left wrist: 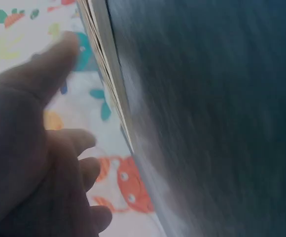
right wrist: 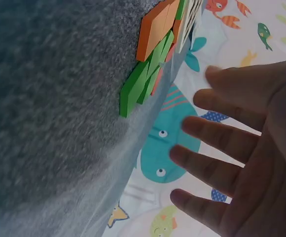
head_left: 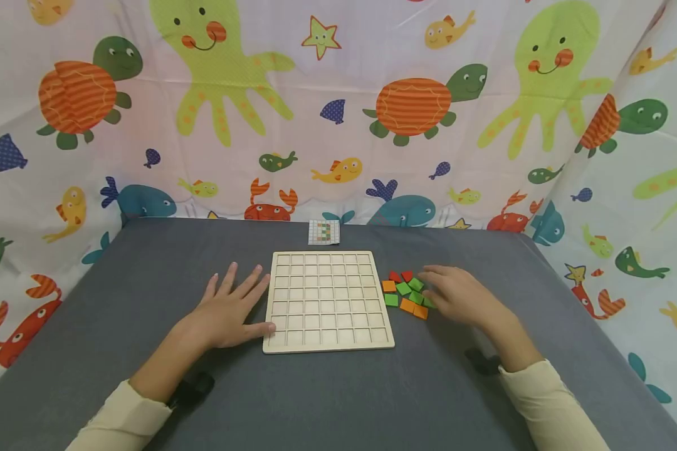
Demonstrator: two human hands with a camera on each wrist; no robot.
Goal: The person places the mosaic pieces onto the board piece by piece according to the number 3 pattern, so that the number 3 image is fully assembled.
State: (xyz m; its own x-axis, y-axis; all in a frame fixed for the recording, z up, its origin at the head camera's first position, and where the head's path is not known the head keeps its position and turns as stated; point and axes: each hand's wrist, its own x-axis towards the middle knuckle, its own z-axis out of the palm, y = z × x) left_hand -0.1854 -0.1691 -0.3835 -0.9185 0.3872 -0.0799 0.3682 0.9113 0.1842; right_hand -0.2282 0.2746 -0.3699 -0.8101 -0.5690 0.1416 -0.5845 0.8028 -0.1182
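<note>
Wooden grid board (head_left: 326, 300) lies flat on the tabletop (head_left: 231, 401), between the two grips; the central position probably gives both an easy reach.

Left grip (head_left: 220, 319): wide, fingers spread, holding nothing. Thumb overlaps the board's near-left corner in the head view; firm contact cannot be told. Posture would suit steadying that edge, though no pressing is evident.

Right grip (head_left: 457, 297): fingers loosely extended and parted, nothing between them. Right wrist view puts it raised above the tile level.

Tiles, loose cluster between the right grip and the board's right edge: orange tiles (head_left: 388, 286), green tiles (head_left: 391, 300), and, on the cluster's far side, red tiles (head_left: 394, 276). Some touch one another; one green tile lies partly hidden by the right fingers. Likely kept on this side so the right grip need not cross the board.

Beyond both grips, past the board's far edge: small card (head_left: 324, 232) with a coloured grid pattern, presumably set there to be readable without being covered.

Farthest: sea-animal curtain (head_left: 338, 75).
</note>
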